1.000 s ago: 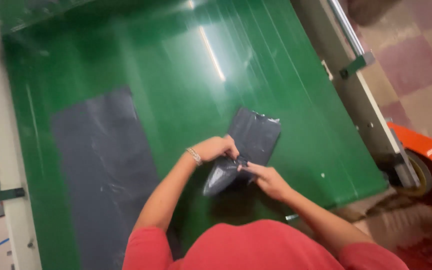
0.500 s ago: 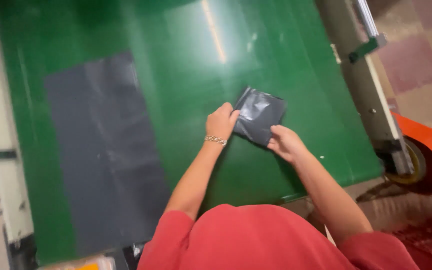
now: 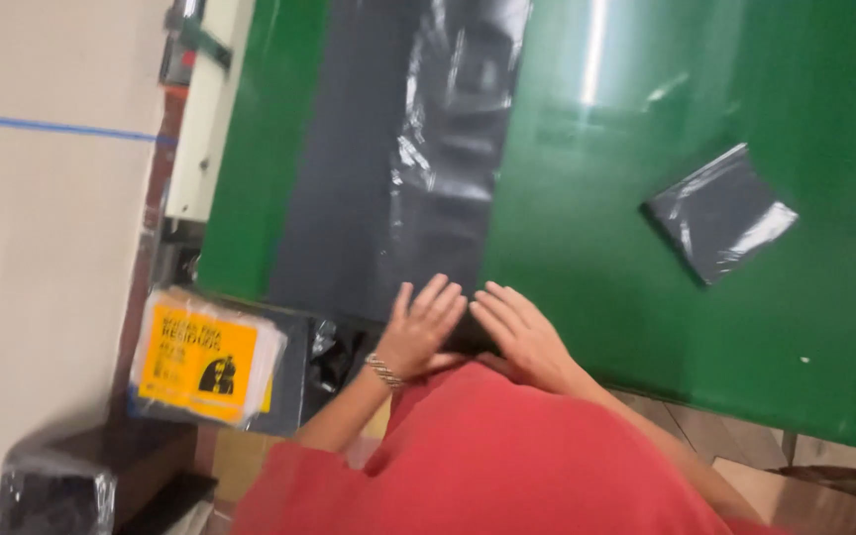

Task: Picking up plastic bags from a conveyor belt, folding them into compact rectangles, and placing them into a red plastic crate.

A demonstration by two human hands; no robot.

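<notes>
Both hands flat, fingers spread, holding nothing: left hand (image 3: 426, 325) and right hand (image 3: 519, 335) press the near end of the flat grey bag (image 3: 398, 178) at the green tabletop's (image 3: 596, 248) near edge. Folded bag (image 3: 717, 211), held 0.5 s ago, now lies released toward the right edge.

The glossy green table top (image 3: 646, 297) carries a long dark grey plastic sheet (image 3: 388, 168) with pale glints. Right of that sheet lies a folded dark grey plastic square (image 3: 717, 210). Left of the table sits a yellow-and-black labelled packet (image 3: 205, 359). The person's shirt (image 3: 487, 456) is red.
</notes>
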